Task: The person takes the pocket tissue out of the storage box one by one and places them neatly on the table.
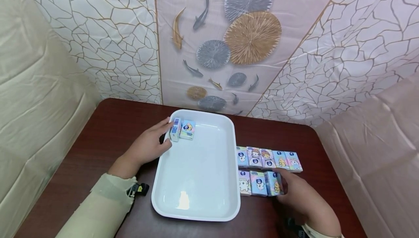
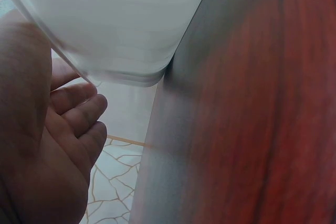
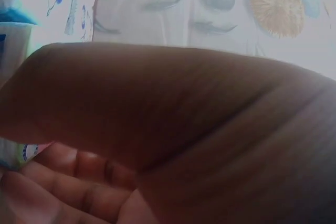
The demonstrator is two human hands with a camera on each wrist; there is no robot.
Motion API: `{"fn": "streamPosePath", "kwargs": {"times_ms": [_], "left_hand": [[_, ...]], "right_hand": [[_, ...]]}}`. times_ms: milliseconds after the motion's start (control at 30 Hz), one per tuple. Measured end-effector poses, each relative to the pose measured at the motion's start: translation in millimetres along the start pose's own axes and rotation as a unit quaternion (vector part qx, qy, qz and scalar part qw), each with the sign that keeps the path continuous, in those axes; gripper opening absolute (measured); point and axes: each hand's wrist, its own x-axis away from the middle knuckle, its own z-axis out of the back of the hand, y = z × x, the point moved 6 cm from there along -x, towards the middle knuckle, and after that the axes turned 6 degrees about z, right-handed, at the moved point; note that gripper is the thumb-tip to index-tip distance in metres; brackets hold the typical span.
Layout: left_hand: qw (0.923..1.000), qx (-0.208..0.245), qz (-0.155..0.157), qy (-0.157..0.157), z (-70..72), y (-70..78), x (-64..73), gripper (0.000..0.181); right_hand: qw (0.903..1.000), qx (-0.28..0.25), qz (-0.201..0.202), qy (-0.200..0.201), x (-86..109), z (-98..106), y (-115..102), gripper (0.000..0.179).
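Note:
Inside the white tray (image 1: pixel 196 179), at its far left corner, a small tissue pack (image 1: pixel 176 129) stands on its narrow side. My left hand (image 1: pixel 148 145) reaches over the rim and holds this pack between thumb and index finger; in the left wrist view the other fingers (image 2: pixel 86 116) curl below the rim. A second tissue pack (image 1: pixel 187 129) lies flat beside it. Right of the tray, my right hand (image 1: pixel 299 192) grips a blue tissue pack (image 1: pixel 273 183) at the end of the near row, and that pack is tilted. Its fingers are partly hidden in the right wrist view.
Two more tissue packs (image 1: pixel 258 184) lie in the near row. Behind them a far row of several packs (image 1: pixel 268 158) runs rightward from the tray's edge. The dark red table (image 1: pixel 131 121) meets patterned cloth walls (image 1: pixel 209 78) at the back and sides.

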Motion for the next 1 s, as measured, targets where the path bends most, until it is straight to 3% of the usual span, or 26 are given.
{"fn": "streamPosePath", "kwargs": {"times_ms": [533,1000], "left_hand": [[1.0000,-0.001,0.008,-0.004,-0.1,0.9,0.3,0.069],[1.0000,-0.002,0.006,0.000,-0.9,-0.1,-0.1,0.069]], "right_hand": [[0.9997,0.014,0.014,0.017,-9.4,-8,11,0.085],[0.9998,0.011,0.002,0.014,-12.0,-11,13,0.085]]}}
